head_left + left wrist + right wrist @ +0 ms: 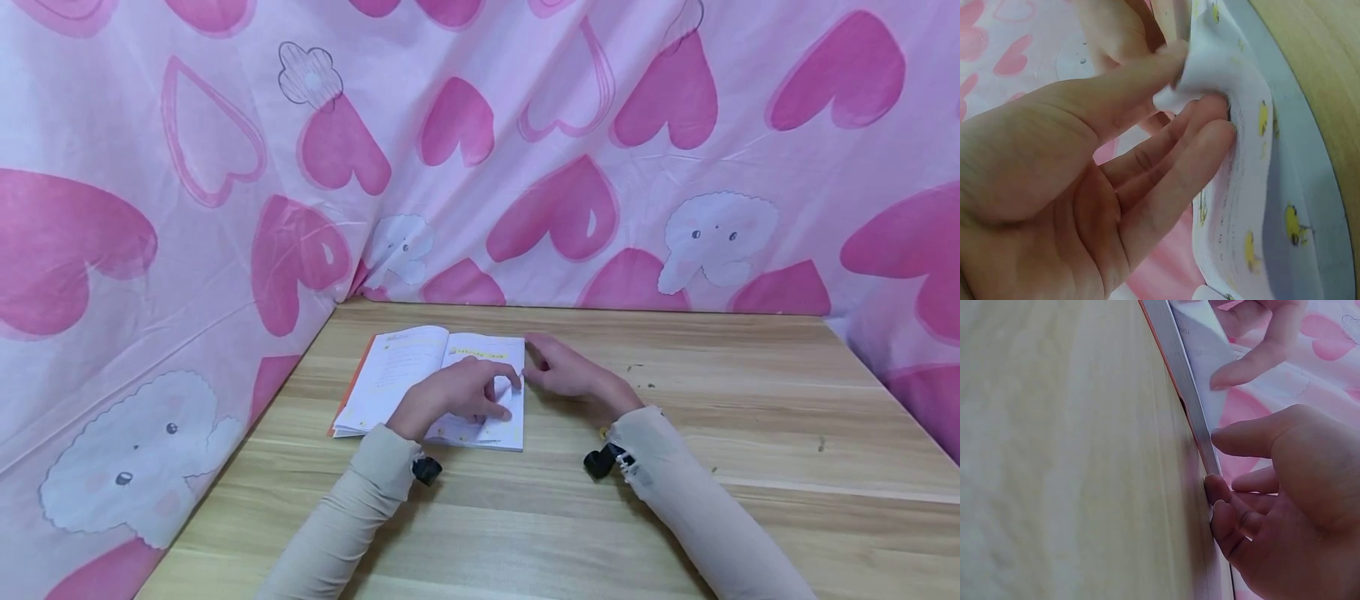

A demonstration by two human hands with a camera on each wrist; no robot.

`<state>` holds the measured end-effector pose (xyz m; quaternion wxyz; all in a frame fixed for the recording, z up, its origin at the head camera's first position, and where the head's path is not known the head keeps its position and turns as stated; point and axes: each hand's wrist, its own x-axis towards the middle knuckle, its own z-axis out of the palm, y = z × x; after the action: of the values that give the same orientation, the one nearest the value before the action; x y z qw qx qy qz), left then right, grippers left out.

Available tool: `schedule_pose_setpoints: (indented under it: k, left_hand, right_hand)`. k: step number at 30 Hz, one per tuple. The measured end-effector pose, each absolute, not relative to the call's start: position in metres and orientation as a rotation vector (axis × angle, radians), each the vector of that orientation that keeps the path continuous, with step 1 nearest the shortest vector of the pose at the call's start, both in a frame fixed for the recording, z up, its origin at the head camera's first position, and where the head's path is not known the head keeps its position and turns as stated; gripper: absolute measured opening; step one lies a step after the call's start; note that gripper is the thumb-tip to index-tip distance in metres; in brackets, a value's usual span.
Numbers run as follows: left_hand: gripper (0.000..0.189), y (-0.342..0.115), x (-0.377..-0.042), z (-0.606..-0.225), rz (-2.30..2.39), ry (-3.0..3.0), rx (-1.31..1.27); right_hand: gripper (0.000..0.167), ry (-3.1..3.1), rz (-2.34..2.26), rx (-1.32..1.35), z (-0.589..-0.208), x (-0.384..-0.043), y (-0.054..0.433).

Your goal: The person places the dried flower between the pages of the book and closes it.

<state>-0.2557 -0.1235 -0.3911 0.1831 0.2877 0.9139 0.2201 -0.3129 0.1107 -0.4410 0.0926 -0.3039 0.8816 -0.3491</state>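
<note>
A book [408, 367] lies open on the left part of the tabletop [720, 417], its 2 visible pages facing up. They are white, with small yellow figures near the bottom; faint lines of print run across the left page, and a yellow heading tops the right. The cover [356, 379] shows as an orange strip on the left. 1 leaf [1247, 187] bends in a wave, raised off the thick, greyish page block.
</note>
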Motion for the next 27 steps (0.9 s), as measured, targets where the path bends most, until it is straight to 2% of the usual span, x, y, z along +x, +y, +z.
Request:
schedule_pose_setpoints:
  k: [5, 7, 14, 20, 27]
  left_hand:
    - [0.014, -0.123, -0.258, -0.392, 0.687, 2.667, 0.847]
    - [0.015, -0.123, -0.259, -0.392, 0.713, 2.706, 0.842]
    - [0.011, -0.128, -0.262, -0.387, 0.744, 2.730, 0.851]
    - [0.027, -0.139, -0.268, -0.382, 0.740, 2.739, 0.877]
    - [0.017, -0.146, -0.270, -0.371, 0.954, 2.734, 0.824]
  right_hand:
    - [0.033, 2.632, -1.009, -0.899, -0.441, -0.312, 0.110]
    - [0.039, 2.632, -1.006, -0.891, -0.441, -0.312, 0.110]
    - [0.032, 2.646, -0.991, -0.896, -0.440, -0.312, 0.110]
    - [0.034, 2.624, -1.006, -0.877, -0.440, -0.312, 0.111]
    - [0.067, 2.643, -0.946, -0.840, -0.441, -0.312, 0.112]
